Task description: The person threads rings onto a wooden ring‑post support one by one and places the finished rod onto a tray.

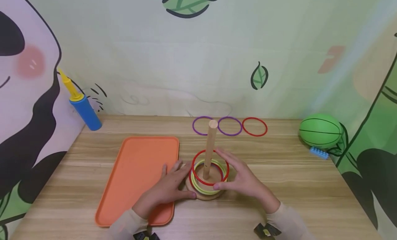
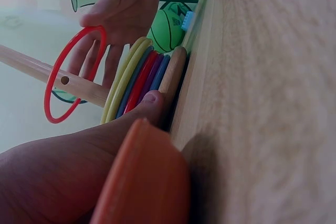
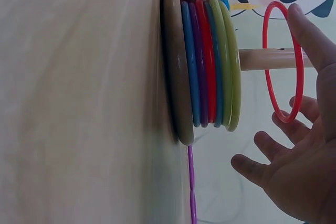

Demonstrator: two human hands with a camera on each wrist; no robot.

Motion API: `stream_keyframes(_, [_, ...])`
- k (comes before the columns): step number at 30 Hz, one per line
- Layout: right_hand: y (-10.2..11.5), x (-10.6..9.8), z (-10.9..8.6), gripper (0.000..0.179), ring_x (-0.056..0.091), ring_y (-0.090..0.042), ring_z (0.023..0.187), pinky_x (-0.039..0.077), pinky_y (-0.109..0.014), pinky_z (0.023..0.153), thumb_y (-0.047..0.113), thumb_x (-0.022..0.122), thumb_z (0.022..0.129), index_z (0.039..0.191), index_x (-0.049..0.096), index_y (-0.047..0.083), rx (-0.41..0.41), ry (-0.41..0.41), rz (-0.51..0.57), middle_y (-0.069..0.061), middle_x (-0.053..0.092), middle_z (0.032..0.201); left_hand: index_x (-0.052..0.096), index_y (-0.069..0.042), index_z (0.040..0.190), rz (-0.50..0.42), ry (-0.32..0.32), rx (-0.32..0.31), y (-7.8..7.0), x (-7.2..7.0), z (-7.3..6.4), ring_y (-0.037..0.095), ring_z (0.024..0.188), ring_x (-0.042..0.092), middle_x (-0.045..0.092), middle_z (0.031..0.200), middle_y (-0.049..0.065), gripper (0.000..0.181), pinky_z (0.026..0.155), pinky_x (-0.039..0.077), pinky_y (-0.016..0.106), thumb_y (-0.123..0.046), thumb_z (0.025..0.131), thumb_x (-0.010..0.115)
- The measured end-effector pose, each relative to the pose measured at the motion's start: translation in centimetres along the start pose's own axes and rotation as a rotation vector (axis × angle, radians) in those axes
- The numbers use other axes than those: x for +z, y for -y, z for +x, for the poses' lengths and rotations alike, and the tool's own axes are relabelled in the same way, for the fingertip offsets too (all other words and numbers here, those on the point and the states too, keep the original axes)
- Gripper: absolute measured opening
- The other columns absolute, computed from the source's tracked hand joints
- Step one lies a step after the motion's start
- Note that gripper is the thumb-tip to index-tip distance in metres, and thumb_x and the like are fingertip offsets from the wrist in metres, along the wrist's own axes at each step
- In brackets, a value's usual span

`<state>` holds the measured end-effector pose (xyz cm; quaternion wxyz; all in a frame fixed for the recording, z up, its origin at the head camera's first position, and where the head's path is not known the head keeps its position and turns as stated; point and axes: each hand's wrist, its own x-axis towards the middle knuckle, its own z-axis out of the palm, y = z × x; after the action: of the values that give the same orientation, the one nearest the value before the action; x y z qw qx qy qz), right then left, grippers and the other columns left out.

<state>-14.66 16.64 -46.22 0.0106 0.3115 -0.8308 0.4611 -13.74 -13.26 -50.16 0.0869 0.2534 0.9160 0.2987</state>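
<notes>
A wooden ring-toss stand (image 1: 208,198), with a round base and upright post (image 1: 211,143), stands before me. On its base lie stacked rings: yellow-green (image 3: 227,72), red (image 3: 208,66), purple (image 3: 199,72) and blue ones. Around the post, above the stack and slightly tilted, is another red ring (image 3: 301,77). My right hand (image 1: 243,176) holds that ring between thumb and fingers at its right side. On the left, my left hand (image 1: 167,188) holds the base's edge with thumb and index finger spread around it; other fingers reach over the tray.
An orange tray (image 1: 145,167) lies left of the stand, under my left hand. Behind are two purple rings (image 1: 230,135) and a red ring (image 1: 255,135). A blue-yellow pump (image 1: 85,112) stands back left; a green ball (image 1: 321,131) and blue block (image 1: 318,153) sit right.
</notes>
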Motion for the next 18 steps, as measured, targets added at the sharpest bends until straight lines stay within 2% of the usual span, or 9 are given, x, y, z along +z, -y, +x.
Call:
stream_keyframes(4, [-0.3, 0.1, 0.0, 0.106, 0.036, -0.037, 0.153, 0.03, -0.064, 0.121, 0.024, 0.099, 0.073, 0.162, 0.043, 0.01, -0.008, 0.004, 0.004, -0.015, 0.041, 0.166, 0.026, -0.015, 0.169, 0.001, 0.002, 0.0, 0.0, 0.0, 0.0, 0.038, 0.162, 0.009, 0.039, 0.168, 0.007, 0.11, 0.118, -0.012, 0.075, -0.062, 0.085, 0.081])
stream_keyframes(12, [-1.0, 0.0, -0.1, 0.104, 0.038, -0.039, 0.151, 0.03, -0.068, 0.118, 0.025, 0.099, 0.073, 0.161, 0.046, 0.015, 0.01, 0.036, 0.026, -0.013, 0.044, 0.164, 0.029, -0.013, 0.168, 0.002, 0.009, -0.006, -0.1, -0.1, 0.0, 0.038, 0.162, 0.008, 0.039, 0.168, 0.008, 0.109, 0.118, -0.012, 0.075, -0.061, 0.086, 0.081])
stream_keyframes(18, [-1.6, 0.2, 0.0, 0.101, 0.038, -0.036, 0.152, 0.028, -0.063, 0.122, 0.022, 0.099, 0.073, 0.16, 0.048, 0.015, -0.025, 0.086, 0.062, -0.011, 0.045, 0.164, 0.03, -0.012, 0.168, -0.008, 0.013, -0.015, -0.3, -0.2, 0.0, 0.038, 0.162, 0.009, 0.039, 0.168, 0.009, 0.109, 0.119, -0.012, 0.074, -0.06, 0.085, 0.082])
